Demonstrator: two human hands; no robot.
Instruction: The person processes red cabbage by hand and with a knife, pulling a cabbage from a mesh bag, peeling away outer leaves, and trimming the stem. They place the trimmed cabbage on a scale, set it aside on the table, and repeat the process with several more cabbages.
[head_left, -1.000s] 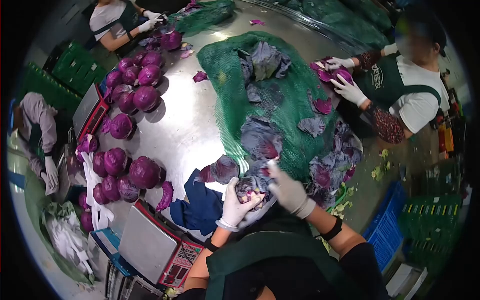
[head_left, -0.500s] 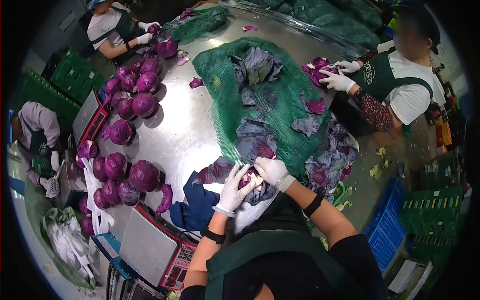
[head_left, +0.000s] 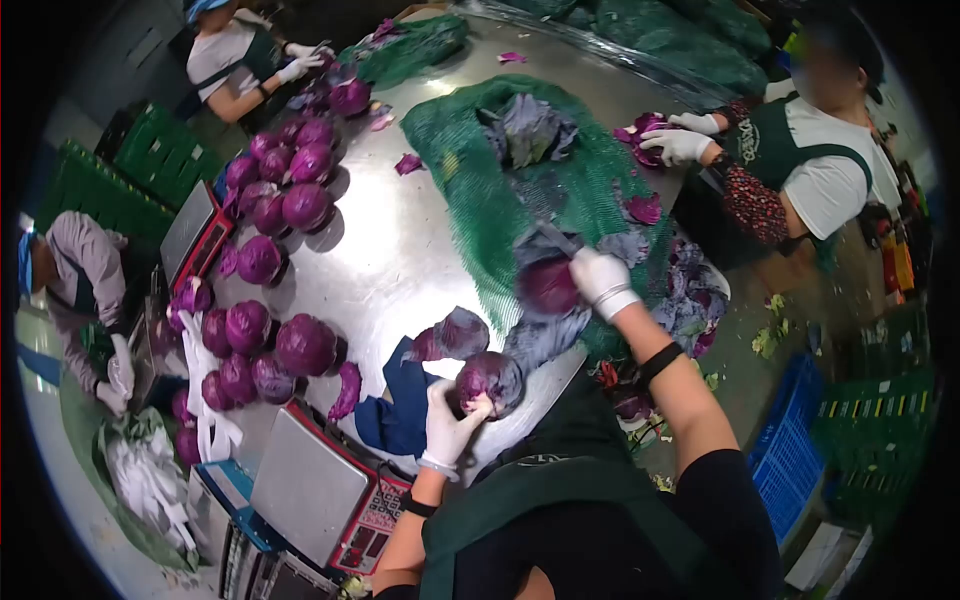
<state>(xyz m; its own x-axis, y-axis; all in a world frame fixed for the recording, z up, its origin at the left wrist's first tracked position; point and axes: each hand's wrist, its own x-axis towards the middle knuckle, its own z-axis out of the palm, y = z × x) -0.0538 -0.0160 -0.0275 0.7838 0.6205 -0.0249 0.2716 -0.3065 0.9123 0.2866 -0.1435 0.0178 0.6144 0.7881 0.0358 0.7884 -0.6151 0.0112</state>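
Head view, looking down on a steel table (head_left: 400, 250). L hand (head_left: 447, 425), in a white glove, holds a red cabbage (head_left: 487, 378) at the near table edge; fingers curl under and around the head, clamped on it from below. The cabbage sits just beside a blue cloth (head_left: 400, 405) and near a loose outer leaf (head_left: 455, 333).

R hand (head_left: 603, 278), also gloved, is stretched out over the green net sack (head_left: 490, 190), well apart from the L hand. Fingers are closed together around something thin; a grey blade-like strip (head_left: 555, 240) sticks out beyond the knuckles, but whether it is a knife cannot be told. Directly beside and touching the R hand lies a purple leaf (head_left: 548, 285) on the net.

Surroundings: piles of trimmed cabbages (head_left: 290, 190) along the far-left side of the table, w/ a second group (head_left: 265, 345) nearer the viewer. A scale w/ red keypad (head_left: 315, 490) stands at the near-left corner; another scale (head_left: 195, 232) farther left. Discarded leaves (head_left: 690, 295) heap at the table's right edge.

Three co-workers in green aprons: one at right w/ gloved hands (head_left: 680, 140) on cabbage scraps; one at top left (head_left: 235, 55); one at far left (head_left: 85, 270), bent over. Green crates (head_left: 165, 150) and a blue crate (head_left: 790, 440) stand on the floor.
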